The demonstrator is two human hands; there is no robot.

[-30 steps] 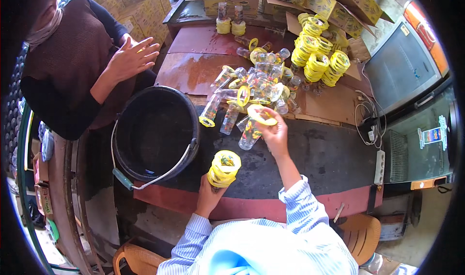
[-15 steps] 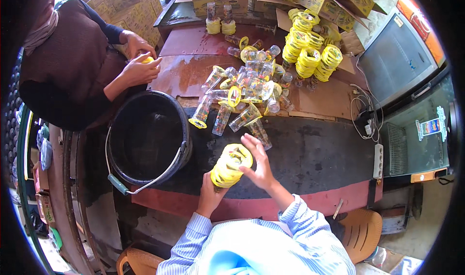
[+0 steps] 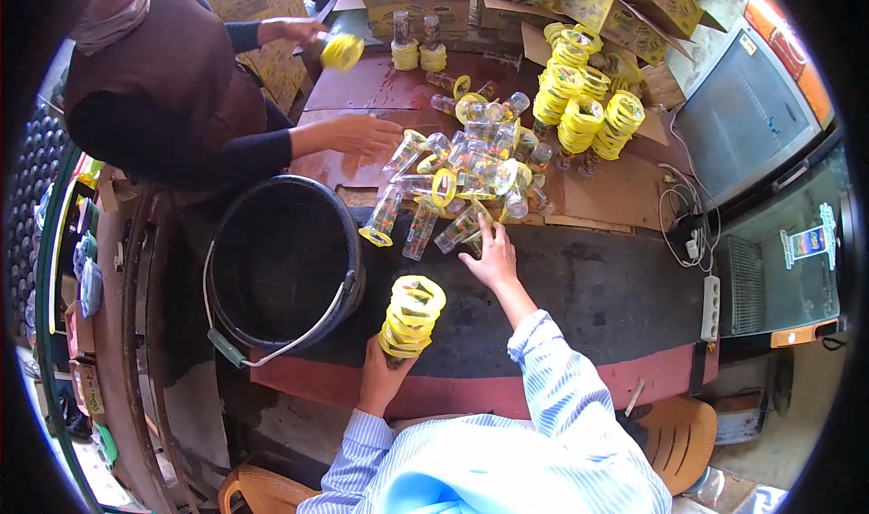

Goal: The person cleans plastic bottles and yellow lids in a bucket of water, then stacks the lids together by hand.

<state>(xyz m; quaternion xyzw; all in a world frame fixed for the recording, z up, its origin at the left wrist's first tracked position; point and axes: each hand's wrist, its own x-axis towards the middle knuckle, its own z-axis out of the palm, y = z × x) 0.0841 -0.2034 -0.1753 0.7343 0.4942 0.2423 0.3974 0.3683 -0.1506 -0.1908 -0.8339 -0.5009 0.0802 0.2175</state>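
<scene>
My left hand (image 3: 382,376) is wrapped round the lower part of a stack of nested clear plastic cups with yellow rims (image 3: 414,313), held upright above the near edge of the table. My right hand (image 3: 496,262) reaches to the near side of a pile of loose clear cups (image 3: 480,143) with yellow rims and colourful printing. Its fingers are stretched out and its thumb is apart, over a cup (image 3: 472,238) partly hidden beneath it. Whether it grips that cup is unclear.
A big black bucket (image 3: 356,269) stands at the left. Beyond it a co-worker's hand (image 3: 358,135) extends toward the pile; the other holds yellow-rimmed cups (image 3: 342,52). Yellow-rimmed stacks (image 3: 581,120) stand at the far right, before cardboard boxes (image 3: 615,20). A power strip (image 3: 711,307) lies at the right edge.
My right hand has left the stack and moved up to the pile. My left hand has shifted slightly left and down with the stack. The co-worker's hands have moved apart.
</scene>
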